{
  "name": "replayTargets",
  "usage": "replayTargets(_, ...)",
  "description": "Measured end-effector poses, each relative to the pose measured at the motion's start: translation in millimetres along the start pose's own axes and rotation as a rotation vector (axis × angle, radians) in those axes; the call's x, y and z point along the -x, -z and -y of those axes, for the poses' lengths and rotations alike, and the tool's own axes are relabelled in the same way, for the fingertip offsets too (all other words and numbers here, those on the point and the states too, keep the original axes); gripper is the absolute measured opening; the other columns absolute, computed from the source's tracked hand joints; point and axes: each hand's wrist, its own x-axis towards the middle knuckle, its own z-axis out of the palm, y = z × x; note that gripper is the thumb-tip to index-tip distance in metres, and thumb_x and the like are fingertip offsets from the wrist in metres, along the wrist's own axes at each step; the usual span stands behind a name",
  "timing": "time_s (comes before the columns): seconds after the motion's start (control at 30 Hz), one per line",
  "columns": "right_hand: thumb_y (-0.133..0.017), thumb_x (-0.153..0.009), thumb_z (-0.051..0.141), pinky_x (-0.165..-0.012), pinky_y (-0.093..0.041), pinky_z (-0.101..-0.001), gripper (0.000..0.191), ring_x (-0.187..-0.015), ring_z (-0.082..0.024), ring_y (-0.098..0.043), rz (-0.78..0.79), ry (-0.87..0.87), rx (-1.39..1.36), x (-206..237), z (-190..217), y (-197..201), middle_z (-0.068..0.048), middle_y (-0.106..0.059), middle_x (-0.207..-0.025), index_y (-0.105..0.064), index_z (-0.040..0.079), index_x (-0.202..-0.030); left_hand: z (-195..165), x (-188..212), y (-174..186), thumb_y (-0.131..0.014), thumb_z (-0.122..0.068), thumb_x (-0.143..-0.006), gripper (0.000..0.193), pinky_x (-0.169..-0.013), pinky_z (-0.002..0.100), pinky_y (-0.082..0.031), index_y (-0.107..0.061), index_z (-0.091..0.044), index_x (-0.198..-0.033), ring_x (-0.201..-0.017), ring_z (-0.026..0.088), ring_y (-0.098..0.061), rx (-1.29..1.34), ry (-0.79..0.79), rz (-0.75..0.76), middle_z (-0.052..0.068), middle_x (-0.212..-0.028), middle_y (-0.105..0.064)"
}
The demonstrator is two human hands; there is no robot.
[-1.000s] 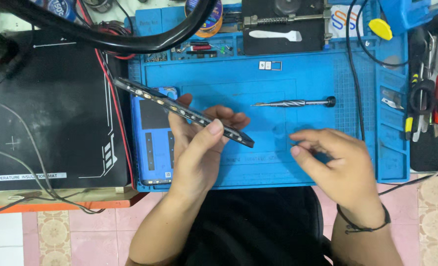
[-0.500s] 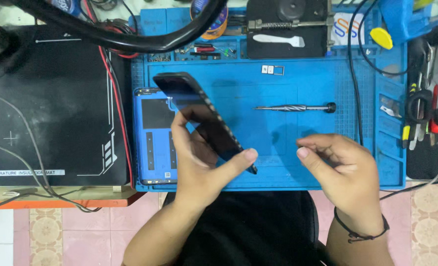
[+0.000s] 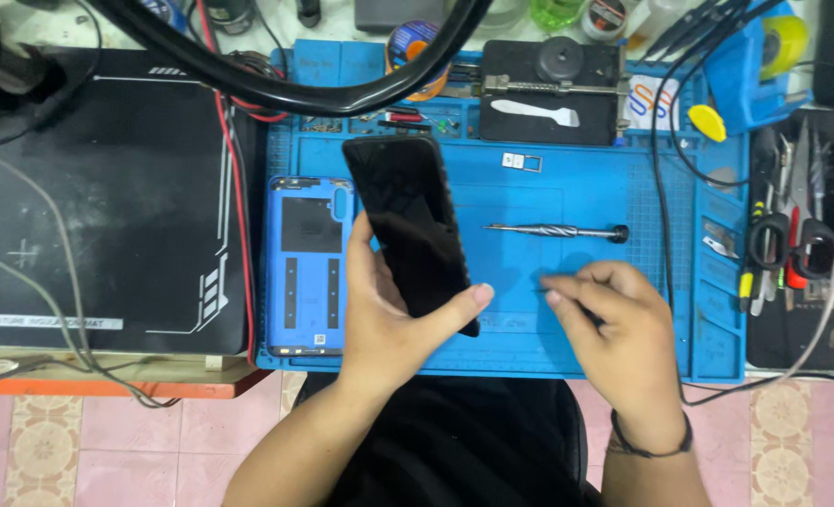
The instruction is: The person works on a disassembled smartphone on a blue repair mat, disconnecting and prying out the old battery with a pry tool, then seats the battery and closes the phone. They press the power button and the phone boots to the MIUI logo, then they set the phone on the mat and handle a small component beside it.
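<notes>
The left hand [image 3: 393, 324] comes up from below with its palm cupped under a black phone [image 3: 412, 225], thumb pressed along the lower right edge and fingers wrapped behind, so the dark screen faces up and leans away over the blue mat [image 3: 576, 188]. The right hand [image 3: 614, 324] rests low on the surface, fingers curled and pinched together at the tips; whether they hold anything I cannot tell. A slim screwdriver [image 3: 558, 230] lies just above it. A blue back cover [image 3: 306, 268] lies beside the left hand.

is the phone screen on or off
Off: the phone held in the left hand shows a plain black face, no lit picture.
</notes>
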Motion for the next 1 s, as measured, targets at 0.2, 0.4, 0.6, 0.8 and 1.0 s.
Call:
replayTargets(0.2, -0.079, -0.087, 0.009, -0.065, -0.048, -0.0271, 0.022, -0.071, -0.015, -0.059, -0.092, -0.019, -0.020, -5.0, 0.7, 5.4, -0.008, -0.069, -0.094, -0.078, 0.005, -0.109, -0.3, 2.4, 6.2, -0.086, 0.003, -0.079, 0.094, -0.105, 0.036, -0.056, -0.028, -0.001, -0.152, -0.121, 0.022, -0.063, 0.043, 0.021, 0.028, 0.015, -0.129, -0.059)
replayTargets(0.4, -0.079, -0.086, 0.009, -0.068, -0.051, -0.0270, 0.020, -0.076, -0.016, -0.065, -0.070, 0.001, -0.022, -0.4, -6.0, 15.8, -0.008, -0.071, -0.095, -0.078, 0.004, -0.106, 8.3, 8.1, 19.3, -0.086, 0.007, -0.078, 0.090, -0.100, 0.037, -0.057, -0.030, -0.001, -0.149, -0.115, 0.022, -0.063, 0.006, 0.024, 0.048, 0.016, -0.123, -0.056)
replayTargets(0.6, -0.081, -0.087, 0.009, -0.072, -0.051, -0.0279, 0.012, -0.082, -0.017, -0.069, -0.167, -0.005, 0.012, 10.8, -27.2, 34.8, -0.009, -0.072, -0.093, -0.070, 0.003, -0.088, 16.6, 12.4, 31.7, -0.082, 0.009, -0.076, 0.107, -0.095, 0.037, -0.058, -0.016, -0.005, -0.159, -0.113, 0.022, -0.064, -0.010, 0.012, 0.066, 0.015, -0.122, -0.057)
replayTargets(0.8, -0.081, -0.098, 0.009, -0.070, -0.051, -0.0298, 0.016, -0.074, -0.017, -0.068, -0.424, -0.216, 0.187, 17.7, -46.9, 69.5, -0.010, -0.070, -0.085, -0.069, 0.000, -0.093, 12.9, 15.4, 34.8, -0.080, 0.011, -0.072, 0.116, -0.094, 0.038, -0.058, -0.009, -0.006, -0.163, -0.114, 0.022, -0.064, -0.043, 0.067, 0.048, 0.015, -0.124, -0.057)
replayTargets(1.0, -0.077, -0.096, 0.004, -0.072, -0.054, -0.0347, 0.011, -0.078, -0.025, -0.070, -0.453, -0.136, 0.354, 9.6, -42.5, 78.6, -0.015, -0.071, -0.090, -0.071, 0.000, -0.105, 11.8, 14.7, 36.5, -0.080, 0.012, -0.071, 0.118, -0.089, 0.038, -0.056, -0.010, -0.007, -0.165, -0.108, 0.021, -0.062, -0.052, 0.088, 0.052, 0.014, -0.120, -0.056)
